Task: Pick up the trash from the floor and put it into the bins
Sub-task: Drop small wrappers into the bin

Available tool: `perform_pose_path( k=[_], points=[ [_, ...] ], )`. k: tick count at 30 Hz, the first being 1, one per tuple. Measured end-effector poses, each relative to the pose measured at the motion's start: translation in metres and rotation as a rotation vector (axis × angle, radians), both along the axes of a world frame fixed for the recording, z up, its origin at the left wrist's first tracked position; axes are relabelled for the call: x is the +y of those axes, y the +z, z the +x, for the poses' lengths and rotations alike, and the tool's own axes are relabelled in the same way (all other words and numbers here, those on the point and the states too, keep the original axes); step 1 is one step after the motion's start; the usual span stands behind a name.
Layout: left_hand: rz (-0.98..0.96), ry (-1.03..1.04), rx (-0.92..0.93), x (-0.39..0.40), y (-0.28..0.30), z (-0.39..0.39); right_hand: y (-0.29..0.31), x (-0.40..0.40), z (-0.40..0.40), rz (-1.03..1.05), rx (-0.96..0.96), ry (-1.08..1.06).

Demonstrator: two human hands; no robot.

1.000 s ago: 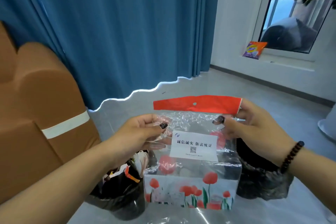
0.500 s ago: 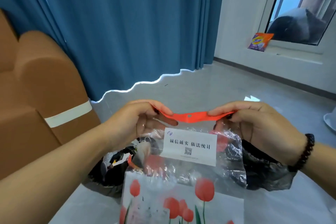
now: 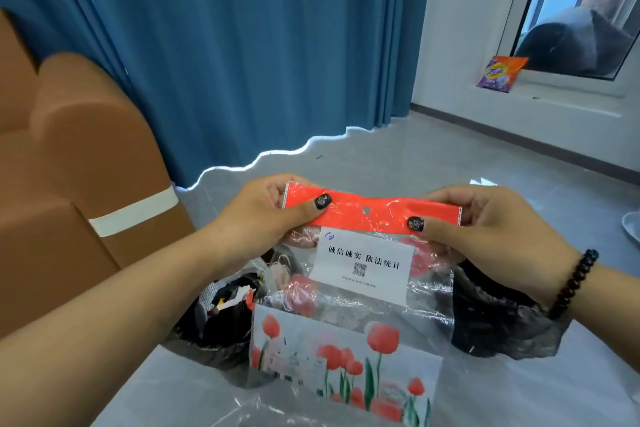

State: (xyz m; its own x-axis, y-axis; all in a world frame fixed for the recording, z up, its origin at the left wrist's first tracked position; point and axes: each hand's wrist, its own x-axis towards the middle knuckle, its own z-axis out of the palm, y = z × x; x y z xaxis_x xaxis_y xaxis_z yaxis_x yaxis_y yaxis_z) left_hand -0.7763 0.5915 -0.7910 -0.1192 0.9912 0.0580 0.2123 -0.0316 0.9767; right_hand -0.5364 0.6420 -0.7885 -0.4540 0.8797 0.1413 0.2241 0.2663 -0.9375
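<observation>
I hold a clear plastic bag (image 3: 349, 315) with a red top strip, a white label and red tulip print in front of me. My left hand (image 3: 263, 215) pinches the strip's left end, thumb on its front. My right hand (image 3: 478, 232) pinches the right end the same way. Behind the bag stand two bins with black liners: the left bin (image 3: 221, 329) holds several scraps of trash, the right bin (image 3: 498, 319) is mostly hidden by the bag and my right hand.
A brown armchair (image 3: 76, 166) stands at the left, against a blue curtain (image 3: 242, 45). An orange and purple packet (image 3: 500, 74) leans on the window ledge at the far right. Grey floor (image 3: 433, 156) stretches beyond the bins. A white object's edge (image 3: 632, 225) shows at the right border.
The red strip, folded edge-on half a second ago, now faces me flat. Both hands shifted from the bag's clear upper part up to the strip's ends.
</observation>
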Motion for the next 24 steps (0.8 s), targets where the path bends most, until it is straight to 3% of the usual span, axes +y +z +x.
perform_pose_path(
  k=[3,8,11,18,22,24],
  points=[
    [-0.002,0.033,-0.014,-0.001,0.001,0.003,0.001,-0.001,-0.001,0.058,-0.044,-0.046],
    [-0.015,-0.037,-0.085,0.002,0.001,0.001,0.004,-0.006,-0.003,-0.104,0.153,-0.049],
    [-0.027,-0.075,-0.159,0.0,0.003,-0.002,0.006,-0.007,0.0,-0.163,0.233,0.042],
    [-0.026,-0.043,-0.106,0.005,0.01,-0.007,0.009,-0.009,-0.001,-0.216,0.321,0.179],
    [-0.099,-0.116,-0.321,-0.001,0.01,-0.011,0.008,-0.006,0.001,-0.319,0.34,0.19],
    [-0.09,-0.172,-0.334,-0.001,0.007,-0.015,0.008,-0.005,0.002,-0.356,0.333,0.177]
  ],
)
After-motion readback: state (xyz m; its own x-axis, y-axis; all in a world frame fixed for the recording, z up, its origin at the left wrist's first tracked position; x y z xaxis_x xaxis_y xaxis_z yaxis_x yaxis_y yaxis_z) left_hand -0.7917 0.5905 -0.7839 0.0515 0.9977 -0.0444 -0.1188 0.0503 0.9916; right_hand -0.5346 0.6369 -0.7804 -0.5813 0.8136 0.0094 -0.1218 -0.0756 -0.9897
